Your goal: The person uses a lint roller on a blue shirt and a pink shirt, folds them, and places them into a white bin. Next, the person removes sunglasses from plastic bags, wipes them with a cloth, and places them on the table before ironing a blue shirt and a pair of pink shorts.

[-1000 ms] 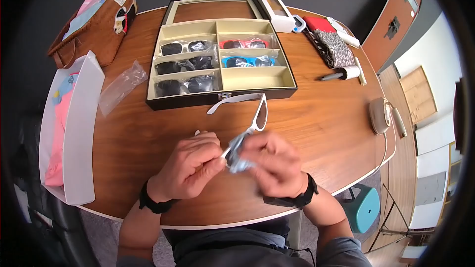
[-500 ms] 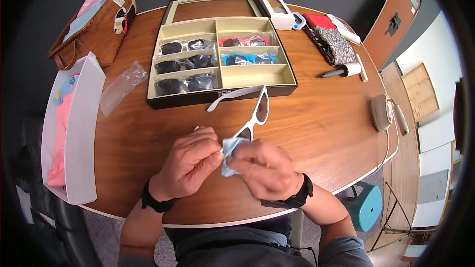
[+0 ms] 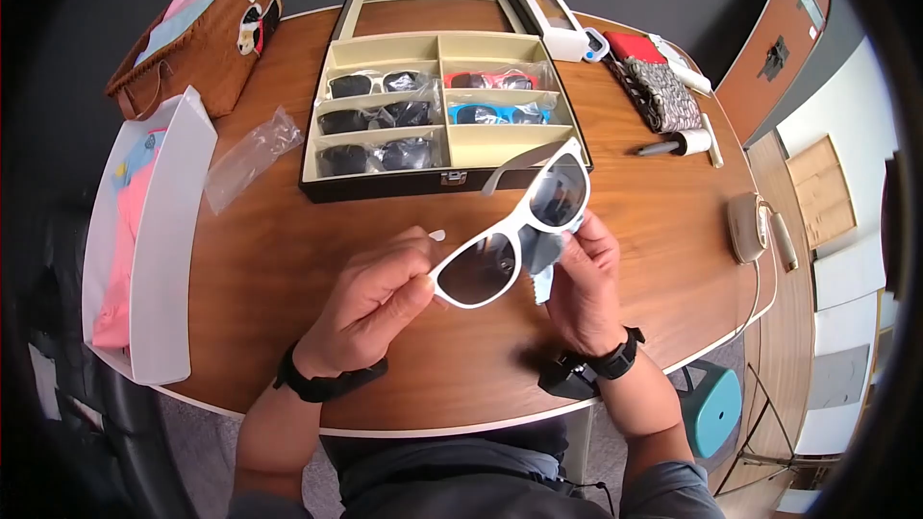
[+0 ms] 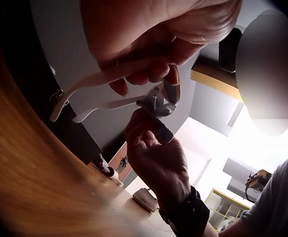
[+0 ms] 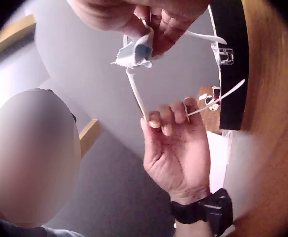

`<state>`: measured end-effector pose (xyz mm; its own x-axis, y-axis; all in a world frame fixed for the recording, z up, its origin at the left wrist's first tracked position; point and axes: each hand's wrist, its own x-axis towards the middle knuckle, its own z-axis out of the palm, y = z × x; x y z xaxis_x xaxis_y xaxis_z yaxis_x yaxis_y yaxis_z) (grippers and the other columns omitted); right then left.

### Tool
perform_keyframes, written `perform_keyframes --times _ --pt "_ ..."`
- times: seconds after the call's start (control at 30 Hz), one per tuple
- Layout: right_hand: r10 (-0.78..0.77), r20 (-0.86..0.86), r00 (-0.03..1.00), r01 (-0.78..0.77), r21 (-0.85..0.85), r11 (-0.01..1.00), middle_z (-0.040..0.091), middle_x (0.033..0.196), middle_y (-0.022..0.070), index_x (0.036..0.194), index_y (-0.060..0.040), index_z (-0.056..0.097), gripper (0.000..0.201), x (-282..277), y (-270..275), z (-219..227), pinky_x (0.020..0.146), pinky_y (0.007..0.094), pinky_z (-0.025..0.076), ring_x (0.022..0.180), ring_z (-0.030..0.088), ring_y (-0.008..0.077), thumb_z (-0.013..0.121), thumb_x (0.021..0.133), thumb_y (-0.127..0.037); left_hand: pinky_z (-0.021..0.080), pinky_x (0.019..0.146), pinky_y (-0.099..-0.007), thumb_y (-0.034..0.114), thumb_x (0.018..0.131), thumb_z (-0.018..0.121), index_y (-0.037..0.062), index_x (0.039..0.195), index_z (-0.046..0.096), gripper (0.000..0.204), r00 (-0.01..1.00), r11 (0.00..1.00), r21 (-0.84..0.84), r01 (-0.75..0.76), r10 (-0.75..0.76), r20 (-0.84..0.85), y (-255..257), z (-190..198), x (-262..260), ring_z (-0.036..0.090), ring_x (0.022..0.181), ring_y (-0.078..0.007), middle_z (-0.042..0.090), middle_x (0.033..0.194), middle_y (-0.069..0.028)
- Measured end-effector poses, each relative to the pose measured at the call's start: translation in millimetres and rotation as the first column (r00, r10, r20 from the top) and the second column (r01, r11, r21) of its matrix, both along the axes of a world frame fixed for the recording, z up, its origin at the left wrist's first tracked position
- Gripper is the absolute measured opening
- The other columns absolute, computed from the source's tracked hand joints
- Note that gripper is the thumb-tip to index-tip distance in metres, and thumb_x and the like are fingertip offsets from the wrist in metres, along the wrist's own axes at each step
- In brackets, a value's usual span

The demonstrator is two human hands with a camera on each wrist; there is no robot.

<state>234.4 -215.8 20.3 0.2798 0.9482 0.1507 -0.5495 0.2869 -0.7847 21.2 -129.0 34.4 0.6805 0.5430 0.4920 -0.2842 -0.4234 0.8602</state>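
Observation:
White-framed sunglasses (image 3: 473,271) with dark lenses are held up above the table, tilted with their right side higher. At one front corner, beside the hinge, my left hand (image 3: 370,303) pinches them between thumb and fingers. One temple arm runs along the left fingers, seen in the left wrist view. My right hand (image 3: 588,288) pinches a small light-blue cloth (image 3: 543,284) behind the other lens and the bridge. In the right wrist view the crumpled cloth (image 5: 134,53) hangs over the frame, its edge zigzag cut.
Beyond the hands stands an open black display case (image 3: 375,187) with several bagged sunglasses in cream compartments. A clear plastic sleeve (image 3: 252,161) and a white bin (image 3: 163,298) lie left, near a brown basket (image 3: 216,58). A lint roller (image 3: 685,142) and a beige pouch (image 3: 745,228) are right.
The sunglasses have been raised and turned so both lenses face the head camera. The right hand with the cloth moved from the near lens up and right to the far lens.

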Motion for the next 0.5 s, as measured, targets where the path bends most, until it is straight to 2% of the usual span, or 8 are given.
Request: perform_keyframes --times 0.07,0.1,0.2,0.27,0.37,0.4,0.47,0.5 --pt "0.04 -0.069 0.997 -0.042 -0.033 0.999 0.068 0.11 0.0101 0.119 0.0016 0.059 0.029 2.1 -1.7 5.7 0.086 0.03 0.055 0.095 0.068 0.0166 0.064 0.092 -0.008 0.039 0.068 -0.0323 0.012 0.1 0.051 -0.0007 0.082 0.055 0.022 0.999 0.999 -0.014 0.044 -0.044 -0.024 0.3 -2.1 1.0 0.045 0.073 -0.0228 0.052 0.079 -0.0095" --pt "0.092 -0.181 0.979 -0.099 -0.034 0.994 0.069 0.108 0.0114 0.119 0.0011 0.058 0.032 3.5 -4.5 6.6 0.084 0.0296 0.056 0.094 0.068 0.0176 0.066 0.088 -0.005 0.039 0.068 -0.0323 0.012 0.1 0.051 -0.0007 0.082 0.055 0.022 0.999 0.999 -0.014 0.04 -0.04 -0.023 0.0 -3.4 1.8 0.045 0.073 -0.0228 0.052 0.079 -0.0095" --pt "0.187 -0.216 0.958 -0.185 0.03 0.982 0.066 0.116 0.0098 0.124 0.0003 0.055 0.036 0.4 -14.1 -5.7 0.089 0.0328 0.053 0.104 0.065 0.0184 0.064 0.089 0.0 0.042 0.072 -0.0351 0.011 0.099 0.053 -0.0007 0.083 0.054 0.02 0.997 0.999 0.023 0.044 -0.043 -0.06 0.3 -8.2 6.4 0.048 0.076 -0.0261 0.052 0.08 -0.0112" --pt "0.22 -0.294 0.93 -0.247 -0.058 0.967 0.064 0.119 0.0089 0.127 -0.0025 0.054 0.042 4.8 -18.2 -11.7 0.089 0.0332 0.053 0.107 0.064 0.0188 0.068 0.086 0.0 0.045 0.078 -0.0392 0.009 0.096 0.057 -0.0009 0.083 0.054 0.017 1.0 0.995 0.095 -0.007 0.008 -0.012 -1.6 -11.9 10.2 0.051 0.08 -0.0301 0.051 0.081 -0.0128" --pt "0.402 -0.335 0.852 -0.455 -0.096 0.885 0.062 0.123 0.0084 0.127 -0.0014 0.055 0.041 5.7 -29.9 -17.3 0.091 0.0319 0.051 0.109 0.062 0.0181 0.069 0.088 -0.005 0.046 0.082 -0.0427 0.009 0.093 0.062 -0.0009 0.084 0.054 0.016 0.997 0.988 0.152 0.036 -0.026 -0.066 -2.8 -4.9 10.5 0.054 0.082 -0.0328 0.053 0.082 -0.0137" --pt "0.5 -0.268 0.823 -0.525 -0.025 0.851 0.062 0.123 0.0089 0.126 -0.0005 0.057 0.04 -3.1 -26.6 -16.1 0.089 0.0296 0.05 0.108 0.061 0.0173 0.068 0.089 -0.006 0.046 0.082 -0.0427 0.009 0.093 0.062 -0.0009 0.084 0.054 0.016 0.997 0.988 0.151 0.037 -0.027 -0.067 -4.4 -4.2 11.2 0.054 0.082 -0.0328 0.053 0.082 -0.0137" --pt "0.402 -0.127 0.907 -0.418 -0.139 0.898 0.062 0.12 0.0089 0.121 0.0008 0.059 0.032 -10.8 -26.0 -8.9 0.087 0.028 0.048 0.104 0.06 0.0158 0.066 0.09 -0.005 0.048 0.083 -0.0432 0.012 0.092 0.064 -0.0004 0.085 0.055 0.017 0.998 0.972 0.232 0.042 -0.031 -0.048 -7.7 -2.5 13.8 0.057 0.086 -0.0347 0.054 0.085 -0.014" --pt "0.401 -0.126 0.908 -0.416 -0.137 0.899 0.062 0.12 0.0089 0.121 0.0008 0.059 0.032 -8.2 -22.7 -3.9 0.087 0.028 0.048 0.104 0.06 0.0158 0.066 0.09 -0.005 0.048 0.086 -0.0443 0.015 0.092 0.065 -0.0002 0.086 0.057 0.018 0.999 0.971 0.238 0.022 -0.014 -0.036 -7.8 -4.7 14.8 0.058 0.091 -0.0358 0.055 0.087 -0.0138"
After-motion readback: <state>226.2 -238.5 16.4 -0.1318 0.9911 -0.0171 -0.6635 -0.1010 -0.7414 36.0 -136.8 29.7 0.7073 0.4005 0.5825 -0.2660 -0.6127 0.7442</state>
